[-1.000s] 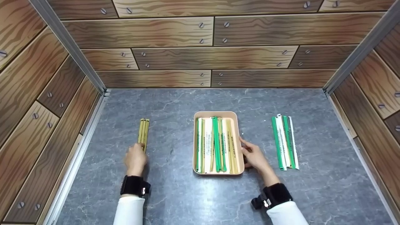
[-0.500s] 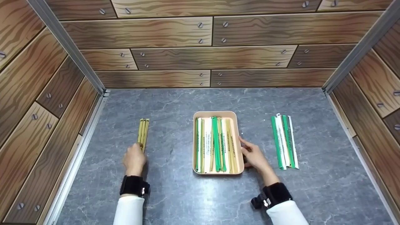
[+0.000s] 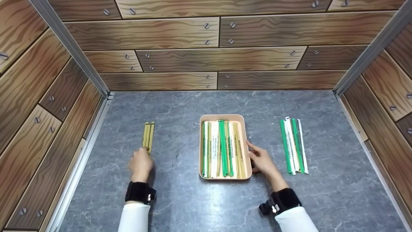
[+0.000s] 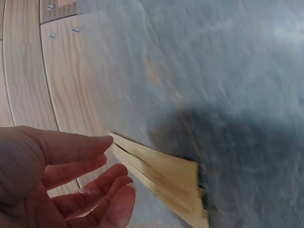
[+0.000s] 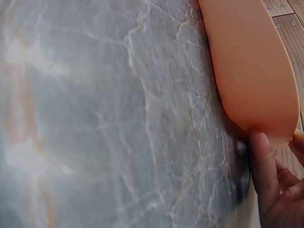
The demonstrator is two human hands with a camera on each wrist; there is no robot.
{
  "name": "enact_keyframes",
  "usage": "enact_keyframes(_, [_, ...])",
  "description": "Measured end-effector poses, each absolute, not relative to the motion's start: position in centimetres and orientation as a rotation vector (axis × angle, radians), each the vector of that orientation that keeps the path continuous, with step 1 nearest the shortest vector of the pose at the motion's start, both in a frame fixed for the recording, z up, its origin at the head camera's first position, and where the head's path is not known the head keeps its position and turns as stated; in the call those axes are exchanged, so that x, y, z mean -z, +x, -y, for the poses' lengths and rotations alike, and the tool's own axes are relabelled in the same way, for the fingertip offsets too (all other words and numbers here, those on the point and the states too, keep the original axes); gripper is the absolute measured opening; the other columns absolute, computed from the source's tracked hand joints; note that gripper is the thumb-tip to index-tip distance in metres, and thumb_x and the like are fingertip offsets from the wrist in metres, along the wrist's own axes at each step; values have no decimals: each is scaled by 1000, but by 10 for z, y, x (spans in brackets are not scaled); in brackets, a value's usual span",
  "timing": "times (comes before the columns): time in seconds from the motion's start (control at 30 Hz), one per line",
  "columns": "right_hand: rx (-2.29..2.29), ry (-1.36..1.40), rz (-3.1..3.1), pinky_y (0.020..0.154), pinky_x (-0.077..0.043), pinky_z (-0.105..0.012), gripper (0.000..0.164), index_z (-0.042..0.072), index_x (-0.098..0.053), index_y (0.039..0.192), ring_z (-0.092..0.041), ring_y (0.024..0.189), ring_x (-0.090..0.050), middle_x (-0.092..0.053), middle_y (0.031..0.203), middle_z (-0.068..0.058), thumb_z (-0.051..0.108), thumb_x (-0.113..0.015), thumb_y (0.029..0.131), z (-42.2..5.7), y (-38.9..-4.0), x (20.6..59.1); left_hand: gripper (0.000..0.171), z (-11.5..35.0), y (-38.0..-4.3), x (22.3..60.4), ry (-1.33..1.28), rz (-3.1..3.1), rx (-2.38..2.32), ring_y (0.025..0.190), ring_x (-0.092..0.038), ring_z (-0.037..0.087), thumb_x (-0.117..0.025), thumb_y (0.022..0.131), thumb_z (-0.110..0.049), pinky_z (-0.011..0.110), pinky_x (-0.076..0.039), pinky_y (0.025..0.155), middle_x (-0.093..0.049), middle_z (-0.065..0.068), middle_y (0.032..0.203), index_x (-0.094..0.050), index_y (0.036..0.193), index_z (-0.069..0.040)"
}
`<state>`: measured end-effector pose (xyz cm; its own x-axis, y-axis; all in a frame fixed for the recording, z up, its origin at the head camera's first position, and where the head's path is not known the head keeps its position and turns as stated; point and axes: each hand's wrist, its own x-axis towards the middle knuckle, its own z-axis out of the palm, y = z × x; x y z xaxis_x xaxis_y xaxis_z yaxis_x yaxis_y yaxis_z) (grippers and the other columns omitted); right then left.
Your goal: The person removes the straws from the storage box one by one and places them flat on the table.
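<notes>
Several long thin gold wrapped sticks [image 3: 148,134] lie side by side on the left of the grey marbled table. My left hand [image 3: 140,164] covers their near ends in the head view. From the left wrist view, its thumb [image 4: 90,148] and fingers pinch the gold bundle from both sides, with the flat wrapper ends showing. A peach tray [image 3: 238,118] in the middle holds a row of green, white and gold wrapped sticks [image 3: 222,148]. My right hand [image 3: 264,162] touches the tray's right side from outside, fingertips against its smooth wall.
To the right lies another group of green and white wrapped sticks [image 3: 293,146], close beyond my right hand. Wood-patterned walls [image 3: 180,59] close in the table at the back and both sides. A black camera band [image 3: 140,191] sits on each wrist.
</notes>
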<state>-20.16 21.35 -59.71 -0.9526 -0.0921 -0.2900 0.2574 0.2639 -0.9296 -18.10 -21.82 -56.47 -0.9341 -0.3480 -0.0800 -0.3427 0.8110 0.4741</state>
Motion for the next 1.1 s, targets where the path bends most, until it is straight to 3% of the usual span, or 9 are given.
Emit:
enact_keyframes(0.1, [1735,150,-2262,56,-59,-45,51,22,-41,150,-29,85,-67,-58,122,-26,9,-49,102,-214,-202,597,37,202,-180,561,436,2952,829,87,-65,45,-60,82,-1,56,-52,67,-67,26,106,-68,118,-1])
enact_keyframes(0.33, [1736,139,-2284,51,-58,-45,51,19,-42,150,-29,82,-68,-59,124,-27,6,-50,101,-213,-201,597,39,135,-177,550,-19,2932,1089,69,-65,25,-63,80,4,39,-56,61,-69,14,82,-65,120,5])
enact_keyframes(0.57, [1721,141,-2285,52,-58,-45,51,20,-41,150,-29,83,-68,-58,125,-27,7,-49,102,-213,-202,597,39,68,-172,544,-341,2958,1237,71,-67,23,-65,87,0,26,-56,60,-69,20,99,-59,125,8])
enact_keyframes(0.7, [1725,133,-2279,51,-57,-45,51,20,-41,150,-30,82,-68,-58,125,-27,7,-49,102,-213,-202,598,40,40,-173,549,-416,3013,1116,88,-68,29,-67,89,-4,32,-58,74,-65,24,114,-59,126,6])
enact_keyframes(0.8, [1730,124,-2278,51,-57,-46,51,19,-41,150,-30,82,-68,-58,124,-27,6,-49,101,-213,-202,598,39,26,-176,557,-413,3041,913,98,-66,34,-68,87,-7,40,-57,81,-65,22,113,-62,124,2])
enact_keyframes(0.97, [1734,123,-2285,50,-57,-46,51,19,-42,150,-29,81,-67,-59,123,-27,6,-50,101,-213,-201,597,35,16,-182,568,-354,3057,730,80,-66,35,-66,83,0,43,-58,66,-65,22,98,-66,118,1])
enact_keyframes(1.1, [1732,136,-2281,50,-57,-46,51,20,-42,150,-29,82,-67,-58,124,-27,6,-50,101,-213,-201,597,28,11,-186,574,-337,3076,612,72,-64,33,-66,77,7,42,-57,60,-63,19,91,-68,104,2])
